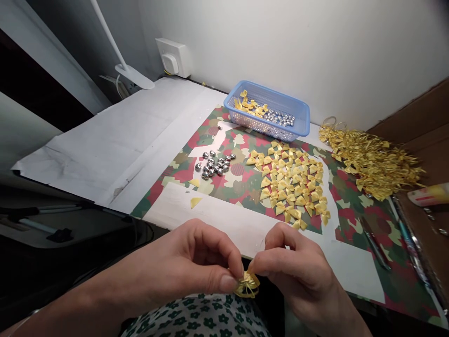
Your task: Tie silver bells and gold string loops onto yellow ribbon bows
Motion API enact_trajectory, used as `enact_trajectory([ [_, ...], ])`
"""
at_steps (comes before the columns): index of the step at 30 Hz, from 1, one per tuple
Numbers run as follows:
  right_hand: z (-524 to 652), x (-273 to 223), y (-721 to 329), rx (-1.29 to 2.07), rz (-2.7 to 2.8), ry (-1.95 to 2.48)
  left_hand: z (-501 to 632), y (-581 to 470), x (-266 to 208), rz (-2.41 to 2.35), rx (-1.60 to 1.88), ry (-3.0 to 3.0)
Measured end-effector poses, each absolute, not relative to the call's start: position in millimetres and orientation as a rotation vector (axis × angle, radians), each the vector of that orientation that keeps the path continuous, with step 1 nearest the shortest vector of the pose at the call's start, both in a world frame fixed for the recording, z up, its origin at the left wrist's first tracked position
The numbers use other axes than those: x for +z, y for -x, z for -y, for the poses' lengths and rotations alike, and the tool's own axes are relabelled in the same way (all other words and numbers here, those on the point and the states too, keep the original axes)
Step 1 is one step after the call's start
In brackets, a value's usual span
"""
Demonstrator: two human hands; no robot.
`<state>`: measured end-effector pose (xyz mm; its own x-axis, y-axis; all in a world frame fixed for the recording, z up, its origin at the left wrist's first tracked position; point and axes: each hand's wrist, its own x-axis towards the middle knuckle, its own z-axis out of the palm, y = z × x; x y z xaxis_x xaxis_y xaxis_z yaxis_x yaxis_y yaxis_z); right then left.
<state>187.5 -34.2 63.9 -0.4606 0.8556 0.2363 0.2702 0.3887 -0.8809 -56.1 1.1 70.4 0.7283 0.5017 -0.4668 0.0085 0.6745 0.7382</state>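
Note:
My left hand pinches a small yellow ribbon bow with cord loops between thumb and forefinger, just past the table's front edge. Close beside it, my right hand has thumb and forefinger pressed together at the bow's upper edge. What exactly the right fingertips grip is hidden. On the camouflage-patterned sheet ahead lie many yellow ribbon bows, spread in rough rows. To their left sits a loose cluster of small silver bells.
A blue plastic basket at the wall holds more bows and bells. Finished-looking gold tassels or cords are heaped at the right. Tweezers and a cardboard box are on the right; a white lamp stands back left.

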Motion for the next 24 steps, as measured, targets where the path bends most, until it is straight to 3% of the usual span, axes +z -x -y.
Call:
enact_trajectory([
  [24,35.1,58.5,-183.1,1.231,1.812,0.934,-1.7,54.4,63.9,-0.675,0.322,-0.762],
])
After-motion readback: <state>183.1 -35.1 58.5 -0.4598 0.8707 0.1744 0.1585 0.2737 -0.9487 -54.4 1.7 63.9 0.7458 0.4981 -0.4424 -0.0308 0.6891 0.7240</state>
